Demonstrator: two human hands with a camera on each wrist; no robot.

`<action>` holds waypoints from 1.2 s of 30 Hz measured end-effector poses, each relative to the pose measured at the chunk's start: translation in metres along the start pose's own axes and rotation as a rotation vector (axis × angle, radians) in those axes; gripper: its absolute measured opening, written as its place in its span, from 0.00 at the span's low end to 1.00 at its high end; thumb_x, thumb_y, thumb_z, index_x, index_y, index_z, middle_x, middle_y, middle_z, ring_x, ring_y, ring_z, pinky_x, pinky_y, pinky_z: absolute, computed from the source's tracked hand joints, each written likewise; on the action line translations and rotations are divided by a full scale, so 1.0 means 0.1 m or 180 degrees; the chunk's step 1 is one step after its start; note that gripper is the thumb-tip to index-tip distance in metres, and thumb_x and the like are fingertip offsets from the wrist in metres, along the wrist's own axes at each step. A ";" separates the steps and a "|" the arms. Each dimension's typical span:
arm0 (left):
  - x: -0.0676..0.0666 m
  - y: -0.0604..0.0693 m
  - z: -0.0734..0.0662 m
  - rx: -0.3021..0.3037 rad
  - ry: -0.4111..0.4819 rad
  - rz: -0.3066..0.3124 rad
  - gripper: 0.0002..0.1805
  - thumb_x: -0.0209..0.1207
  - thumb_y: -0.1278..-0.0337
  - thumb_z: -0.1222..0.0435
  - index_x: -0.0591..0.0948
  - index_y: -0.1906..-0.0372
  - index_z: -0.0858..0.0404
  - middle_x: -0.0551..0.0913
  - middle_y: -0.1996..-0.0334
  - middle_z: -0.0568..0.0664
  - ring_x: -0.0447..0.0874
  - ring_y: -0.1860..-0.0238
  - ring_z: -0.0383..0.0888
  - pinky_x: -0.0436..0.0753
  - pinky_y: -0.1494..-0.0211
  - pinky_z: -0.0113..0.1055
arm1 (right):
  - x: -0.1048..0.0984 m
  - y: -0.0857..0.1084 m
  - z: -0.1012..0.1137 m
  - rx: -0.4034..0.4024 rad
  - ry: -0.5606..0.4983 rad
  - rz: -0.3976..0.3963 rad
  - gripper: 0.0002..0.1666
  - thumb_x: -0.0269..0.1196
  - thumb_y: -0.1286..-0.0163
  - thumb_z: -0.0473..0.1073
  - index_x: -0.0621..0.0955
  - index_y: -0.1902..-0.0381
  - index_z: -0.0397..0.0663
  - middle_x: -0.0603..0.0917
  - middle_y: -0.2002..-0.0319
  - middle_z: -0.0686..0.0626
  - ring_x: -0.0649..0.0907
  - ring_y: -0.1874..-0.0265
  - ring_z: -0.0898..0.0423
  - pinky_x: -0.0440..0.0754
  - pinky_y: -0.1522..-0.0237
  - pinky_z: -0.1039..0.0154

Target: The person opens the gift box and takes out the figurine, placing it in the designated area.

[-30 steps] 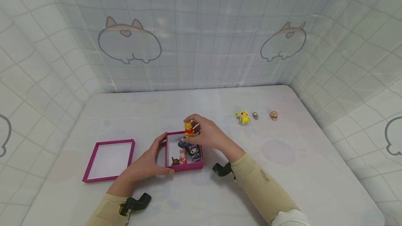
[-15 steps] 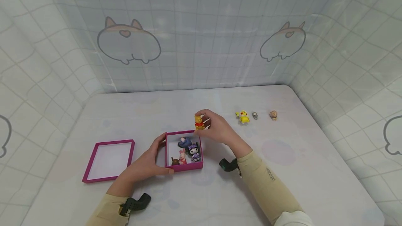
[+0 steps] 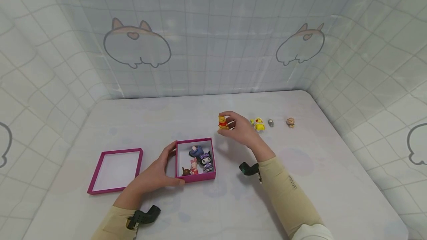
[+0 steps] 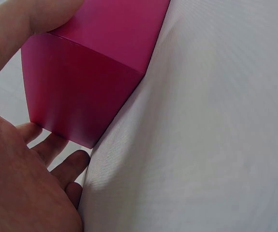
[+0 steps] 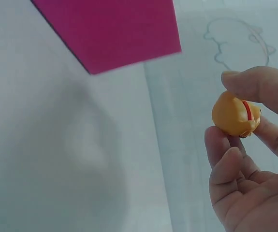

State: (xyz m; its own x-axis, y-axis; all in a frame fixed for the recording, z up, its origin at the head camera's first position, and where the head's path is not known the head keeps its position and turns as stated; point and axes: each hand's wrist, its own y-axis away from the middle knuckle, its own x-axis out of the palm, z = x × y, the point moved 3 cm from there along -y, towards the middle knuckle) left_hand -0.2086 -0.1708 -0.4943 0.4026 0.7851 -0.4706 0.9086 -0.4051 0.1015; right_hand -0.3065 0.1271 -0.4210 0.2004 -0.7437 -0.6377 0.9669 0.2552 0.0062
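Observation:
A small yellow bear figurine in a red top is pinched between the thumb and fingers of my right hand, held above the table beyond the box. In the right wrist view the bear figurine shows its rounded underside. My left hand grips the left side of a magenta box, thumb at the front and fingers behind; the left wrist view shows the thumb on the box wall. Inside lie a blue-grey figurine, a purple and black figurine, a pink figurine and a brown piece.
A magenta-rimmed lid lies inside-up left of the box. At the right stand a yellow figurine, a tiny grey figurine and a brown figurine. Grid-patterned curtains border the table's back and sides.
My right hand has lifted the bear figurine from over the box's back edge and carried it right and away from me. The left hand and the box stay put.

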 end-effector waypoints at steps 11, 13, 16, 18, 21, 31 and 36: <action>-0.05 -0.04 -0.03 0.0013 -0.0095 -0.0041 0.70 0.78 0.69 0.43 0.43 0.22 0.42 0.52 0.23 0.48 0.49 0.24 0.52 0.61 0.31 0.62 | -0.17 -0.11 -0.17 0.0287 0.0303 -0.0146 0.35 0.72 0.39 0.53 0.75 0.34 0.64 0.80 0.48 0.51 0.80 0.53 0.53 0.83 0.56 0.56; -0.06 -0.05 -0.03 0.0001 -0.0098 -0.0049 0.70 0.78 0.70 0.43 0.43 0.22 0.41 0.53 0.23 0.47 0.50 0.24 0.51 0.61 0.31 0.62 | -0.18 -0.13 -0.19 0.0335 0.0368 -0.0146 0.35 0.72 0.38 0.52 0.75 0.33 0.62 0.80 0.47 0.50 0.80 0.52 0.52 0.83 0.55 0.56; -0.07 -0.05 -0.04 0.0035 -0.0123 -0.0053 0.70 0.78 0.69 0.43 0.43 0.22 0.43 0.52 0.23 0.49 0.50 0.24 0.53 0.61 0.32 0.63 | -0.18 -0.17 -0.22 0.0392 0.0479 -0.0138 0.36 0.71 0.37 0.51 0.74 0.32 0.60 0.80 0.46 0.49 0.80 0.51 0.52 0.83 0.54 0.56; -0.08 -0.06 -0.04 0.0046 -0.0133 -0.0059 0.70 0.78 0.69 0.43 0.43 0.22 0.43 0.52 0.23 0.50 0.50 0.24 0.54 0.61 0.32 0.63 | -0.18 -0.19 -0.25 0.0432 0.0552 -0.0126 0.36 0.71 0.36 0.51 0.74 0.32 0.58 0.80 0.46 0.47 0.79 0.50 0.51 0.83 0.53 0.56; -0.09 -0.06 -0.05 0.0030 -0.0142 -0.0055 0.70 0.78 0.69 0.44 0.43 0.22 0.44 0.52 0.23 0.50 0.49 0.24 0.54 0.61 0.32 0.63 | -0.17 -0.22 -0.30 0.0475 0.0675 -0.0113 0.35 0.70 0.36 0.51 0.73 0.32 0.56 0.80 0.45 0.46 0.79 0.49 0.50 0.82 0.51 0.54; 0.01 -0.01 0.02 -0.0164 -0.0058 -0.0026 0.71 0.79 0.72 0.43 0.43 0.22 0.42 0.51 0.23 0.48 0.48 0.24 0.54 0.61 0.32 0.63 | -0.09 -0.15 -0.51 0.0674 0.0837 0.0026 0.35 0.69 0.34 0.50 0.73 0.31 0.51 0.80 0.44 0.44 0.78 0.48 0.49 0.80 0.46 0.52; 0.01 0.00 0.02 -0.0054 -0.0041 -0.0048 0.70 0.78 0.70 0.44 0.43 0.22 0.42 0.53 0.24 0.49 0.49 0.24 0.54 0.59 0.31 0.63 | -0.07 -0.12 -0.52 0.0687 0.0903 0.0070 0.34 0.68 0.34 0.49 0.74 0.32 0.51 0.80 0.44 0.44 0.79 0.48 0.49 0.79 0.44 0.51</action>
State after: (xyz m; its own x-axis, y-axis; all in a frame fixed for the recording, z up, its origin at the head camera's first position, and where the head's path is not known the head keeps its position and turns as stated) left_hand -0.2081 -0.1711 -0.4970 0.3874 0.7849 -0.4836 0.9164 -0.3851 0.1091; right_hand -0.3282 0.1614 -0.4565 0.1989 -0.5305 -0.8240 0.9800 0.1103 0.1656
